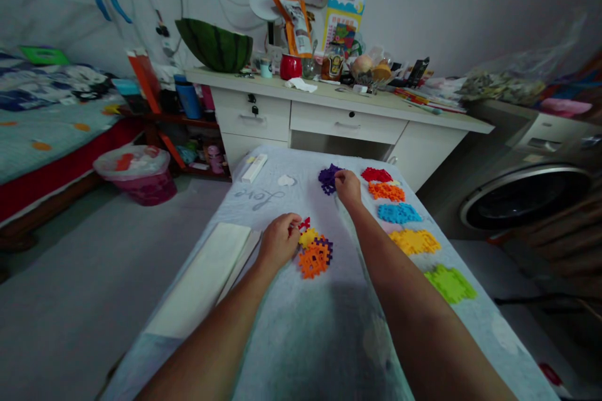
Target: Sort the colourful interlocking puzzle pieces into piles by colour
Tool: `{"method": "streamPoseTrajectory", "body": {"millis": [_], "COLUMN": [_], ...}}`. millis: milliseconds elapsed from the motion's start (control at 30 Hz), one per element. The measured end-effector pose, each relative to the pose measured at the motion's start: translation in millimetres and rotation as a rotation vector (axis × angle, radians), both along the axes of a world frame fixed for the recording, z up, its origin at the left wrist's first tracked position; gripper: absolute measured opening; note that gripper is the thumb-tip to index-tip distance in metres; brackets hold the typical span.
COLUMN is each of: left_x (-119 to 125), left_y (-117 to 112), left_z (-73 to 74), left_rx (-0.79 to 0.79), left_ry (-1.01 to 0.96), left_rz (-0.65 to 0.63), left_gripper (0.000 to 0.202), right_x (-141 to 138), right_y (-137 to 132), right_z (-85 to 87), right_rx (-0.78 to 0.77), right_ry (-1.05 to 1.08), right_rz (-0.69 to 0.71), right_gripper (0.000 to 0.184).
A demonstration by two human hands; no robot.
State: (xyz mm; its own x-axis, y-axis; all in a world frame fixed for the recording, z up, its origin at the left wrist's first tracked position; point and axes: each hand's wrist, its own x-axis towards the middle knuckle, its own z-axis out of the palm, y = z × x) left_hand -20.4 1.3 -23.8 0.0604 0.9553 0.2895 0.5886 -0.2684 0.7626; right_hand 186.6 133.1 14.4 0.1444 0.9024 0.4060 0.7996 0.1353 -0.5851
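Note:
My left hand [281, 237] is closed, thumb and fingertips pinched at a red interlocking building piece [305, 223]. That piece touches a small joined cluster: a yellow piece [308, 238], an orange piece [313, 261] and a purple piece [325, 245]. Farther forward, my right hand [348, 188] has its fingers bent together at the right edge of a pile of purple building pieces [328, 178]; its fingertips are partly hidden. Sorted piles line the table's right side: red pieces [376, 174], orange pieces [386, 191], blue pieces [399, 213], yellow pieces [414, 241] and green pieces [451, 284].
The cloth-covered table [291, 338] carries a long white box [202, 279] at left and a small white box [254, 168] at the far left. Behind stands a white desk [254, 114] with a watermelon half [216, 45]. A washing machine [531, 169] is at right, a pink bin [141, 178] at left.

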Motion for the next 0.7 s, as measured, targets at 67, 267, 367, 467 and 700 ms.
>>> {"method": "streamPoseTrajectory", "body": {"millis": [67, 267, 367, 467, 700], "left_x": [0, -1, -1, -1, -1], "left_y": [1, 2, 2, 1, 0], "left_z": [-1.0, -2.7, -2.3, -1.6, -1.0], "left_rx": [0.01, 0.009, 0.01, 0.011, -0.003], "left_ry": [0.002, -0.001, 0.005, 0.009, -0.001], "left_rz": [0.002, 0.0, 0.001, -0.005, -0.01], "left_gripper": [0.025, 0.025, 0.026, 0.027, 0.025], "right_x": [1, -1, -3, -6, -12], "right_y": [-13, -73, -111, -146, -179], "right_z": [5.4, 21.8, 27.7, 29.2, 11.0], "right_rx": [-0.001, -0.292, -0.421, -0.383, -0.302], "right_ry": [0.016, -0.056, -0.145, -0.208, -0.262], "right_rz": [0.022, 0.431, 0.599, 0.622, 0.559], "right_gripper": [0.026, 0.015, 0.02, 0.037, 0.049]}}
